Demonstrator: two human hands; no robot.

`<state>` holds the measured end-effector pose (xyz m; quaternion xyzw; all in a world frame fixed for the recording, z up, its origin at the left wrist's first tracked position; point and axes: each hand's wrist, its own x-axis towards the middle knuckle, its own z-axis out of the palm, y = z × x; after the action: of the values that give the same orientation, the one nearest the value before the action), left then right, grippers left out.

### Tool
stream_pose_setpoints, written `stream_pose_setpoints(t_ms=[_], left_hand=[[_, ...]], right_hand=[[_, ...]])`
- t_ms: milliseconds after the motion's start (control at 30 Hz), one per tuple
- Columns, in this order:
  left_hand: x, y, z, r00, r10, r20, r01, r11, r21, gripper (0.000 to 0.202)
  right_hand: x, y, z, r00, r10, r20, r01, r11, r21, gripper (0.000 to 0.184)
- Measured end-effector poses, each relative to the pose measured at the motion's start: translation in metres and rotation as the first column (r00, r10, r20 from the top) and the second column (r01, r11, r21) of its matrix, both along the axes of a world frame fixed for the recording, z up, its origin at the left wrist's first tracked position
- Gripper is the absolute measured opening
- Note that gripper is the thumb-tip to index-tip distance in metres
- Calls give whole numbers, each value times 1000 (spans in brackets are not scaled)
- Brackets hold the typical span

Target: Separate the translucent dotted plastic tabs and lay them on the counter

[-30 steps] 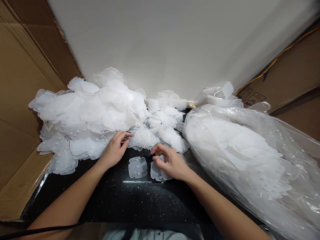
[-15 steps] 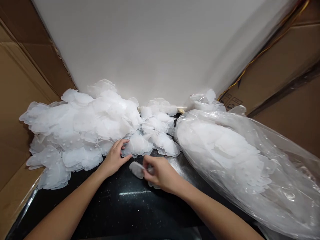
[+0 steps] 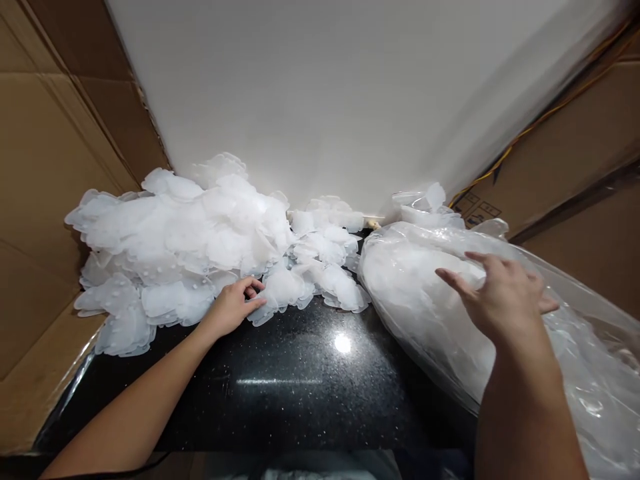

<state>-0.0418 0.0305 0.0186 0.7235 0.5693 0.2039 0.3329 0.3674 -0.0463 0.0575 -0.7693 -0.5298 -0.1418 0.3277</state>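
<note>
My left hand (image 3: 237, 305) rests at the left edge of a small heap of frosted, translucent plastic pieces (image 3: 285, 290). Its thumb and bent fingers are apart, touching or very close to the nearest pieces. To its left and behind lies a larger pile of the same thin, wavy-edged pieces (image 3: 185, 230), some with small raised dots. Over on the right, my right hand (image 3: 503, 290) is spread open with nothing in it, above a clear plastic bag (image 3: 400, 320) filled with such pieces. Whether it touches the bag I cannot tell.
The black speckled tabletop (image 3: 280, 393) extends in front of the piles. Behind stands a white panel (image 3: 340, 100). Cardboard walls (image 3: 45, 220) rise at both sides, with a yellow wire (image 3: 540, 123) along the right. A small clear bag (image 3: 407, 199) sits at the back right.
My right hand has moved from the table's middle to above the bag and opened. The piece it held is out of sight. My left hand stays by the heap. The view has shifted slightly.
</note>
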Motion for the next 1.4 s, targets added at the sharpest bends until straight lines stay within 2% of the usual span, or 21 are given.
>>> stream_pose_setpoints(t_ms=[67, 100, 133, 167, 200, 233, 300, 333, 400, 500, 567, 600, 667, 733, 767, 833, 867, 967, 1100, 1400], left_hand=[[0, -1, 3, 1000, 6, 17, -6, 1000, -17, 21], [0, -1, 4, 1000, 4, 29, -3, 1000, -27, 20], [0, -2, 6, 999, -2, 43, 4, 999, -35, 21], [1, -2, 8, 998, -11, 61, 14, 999, -42, 22], [1, -3, 10, 997, -21, 81, 25, 999, -47, 22], [1, -3, 12, 995, -31, 97, 36, 998, -48, 23], [1, -5, 14, 986, -43, 159, 56, 996, -76, 26], [1, -5, 15, 978, -41, 206, 66, 991, -115, 29], [1, -6, 16, 952, -21, 306, 96, 968, -234, 35], [0, -6, 16, 926, 5, 376, 145, 918, -369, 43], [-1, -6, 16, 923, -2, 385, 170, 899, -404, 42], [-1, -7, 16, 921, -10, 389, 186, 889, -418, 42], [-1, -8, 16, 917, -28, 399, 222, 866, -449, 41], [1, -10, 16, 914, -53, 402, 255, 845, -471, 40], [2, -11, 15, 913, -63, 404, 269, 837, -477, 41], [6, -13, 15, 910, -75, 408, 288, 822, -491, 43], [7, -14, 15, 908, -71, 413, 293, 814, -502, 45], [10, -15, 14, 899, -15, 438, 291, 768, -570, 52], [10, -14, 13, 860, 85, 503, 307, 703, -642, 57], [10, -12, 14, 843, 160, 514, 277, 691, -668, 59]], right_hand=[[-23, 1, 5, 995, -96, 24, 92, 985, 146, 47], [-39, 1, 9, 998, -47, 38, 39, 980, 194, 40], [-56, 2, 12, 996, 74, 49, -83, 974, 209, 33], [-74, 5, 14, 974, 222, 46, -227, 949, 219, 26], [-92, 8, 13, 925, 379, 9, -375, 911, 175, 20], [-111, 12, 10, 861, 505, -62, -498, 861, 106, 17], [-146, 24, -3, 734, 632, -248, -662, 747, -59, 17], [-161, 31, -11, 685, 663, -302, -718, 684, -126, 18], [-186, 45, -26, 649, 697, -305, -758, 627, -179, 24], [-204, 59, -40, 639, 703, -312, -765, 624, -160, 22], [-204, 60, -41, 585, 705, -401, -786, 614, -68, 15], [-201, 58, -40, 519, 700, -491, -806, 591, -9, 16], [-190, 49, -38, 286, 608, -741, -850, 518, 97, 16], [-175, 38, -40, 8, 340, -940, -884, 441, 152, 17], [-168, 33, -42, -90, 186, -978, -891, 425, 163, 23], [-155, 26, -49, -208, -52, -977, -887, 432, 166, 36], [-150, 24, -53, -247, -121, -962, -879, 446, 169, 39], [-141, 23, -61, -319, -196, -927, -857, 477, 194, 42], [-139, 27, -62, -329, -205, -922, -865, 458, 206, 40], [-139, 25, -61, -339, -192, -921, -850, 482, 212, 37]])
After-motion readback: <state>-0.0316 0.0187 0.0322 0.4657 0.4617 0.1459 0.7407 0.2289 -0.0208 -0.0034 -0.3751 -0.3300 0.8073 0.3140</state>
